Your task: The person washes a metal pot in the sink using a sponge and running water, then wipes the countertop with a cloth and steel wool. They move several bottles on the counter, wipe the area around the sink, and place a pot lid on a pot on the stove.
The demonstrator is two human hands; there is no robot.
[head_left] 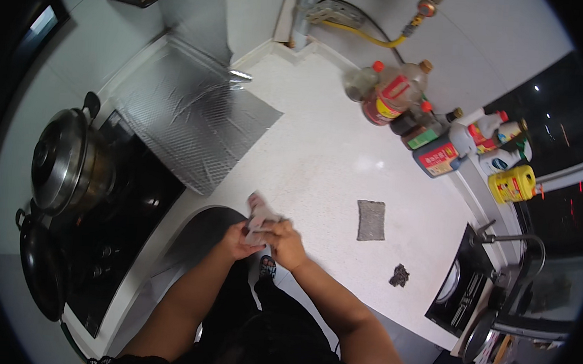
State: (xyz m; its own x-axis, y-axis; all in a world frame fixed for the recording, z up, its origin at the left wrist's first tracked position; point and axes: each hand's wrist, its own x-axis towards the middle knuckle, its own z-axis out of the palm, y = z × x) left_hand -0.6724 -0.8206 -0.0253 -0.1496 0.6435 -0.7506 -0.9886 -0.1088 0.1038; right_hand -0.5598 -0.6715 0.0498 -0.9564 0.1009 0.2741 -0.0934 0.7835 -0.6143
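Observation:
Both of my hands meet at the near edge of the white counter, around a thin, pale, pinkish-white crumpled sheet [259,219]; whether it is cloth or plastic I cannot tell. My left hand [238,242] is closed on its lower left side. From the right, my right hand [287,245] pinches the same sheet, its fingertips partly hidden in the folds. The sheet's upper end sticks up above my fingers. Farther right on the counter lie a flat grey rectangular scouring pad [371,221] and a dark steel-wool-like clump [399,275], both apart from my hands.
Silver foil sheeting [195,107] covers the far left counter beside a black cooktop [123,217]. A lidded steel pot [63,162] and a black pan [42,269] stand there. Several bottles [392,98] line the back right, near the sink [457,281] and its faucet [510,238].

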